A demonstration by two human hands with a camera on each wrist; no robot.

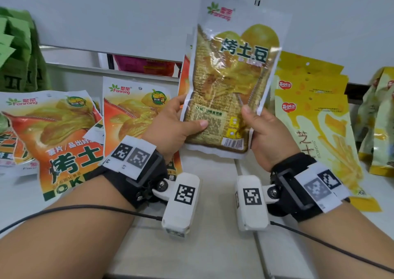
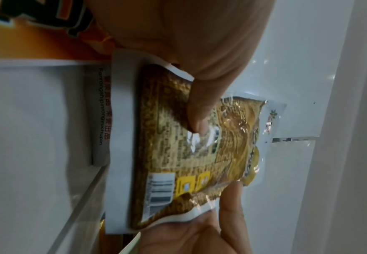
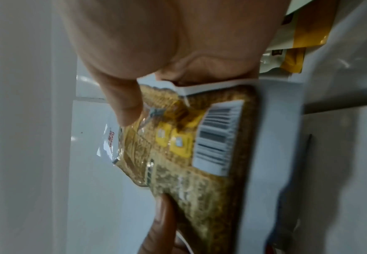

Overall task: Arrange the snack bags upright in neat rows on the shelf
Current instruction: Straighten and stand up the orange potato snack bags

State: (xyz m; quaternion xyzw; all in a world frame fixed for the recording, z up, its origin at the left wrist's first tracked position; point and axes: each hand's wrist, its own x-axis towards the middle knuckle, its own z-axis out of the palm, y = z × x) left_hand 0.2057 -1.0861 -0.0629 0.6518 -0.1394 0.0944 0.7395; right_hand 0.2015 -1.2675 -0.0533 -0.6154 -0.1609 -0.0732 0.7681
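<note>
A yellow-brown snack bag stands upright in the middle of the head view, above the white shelf. My left hand grips its lower left edge, thumb on the front. My right hand grips the lower right edge in the same way. In the left wrist view the bag lies under my left thumb. The right wrist view shows the bag's barcode corner by my right thumb. The fingers behind the bag are hidden.
Orange bags lie loosely at the left, one leaning beside my left hand. Yellow bags are stacked at the right, pale bags further right, green bags far left. A pink bag shows behind.
</note>
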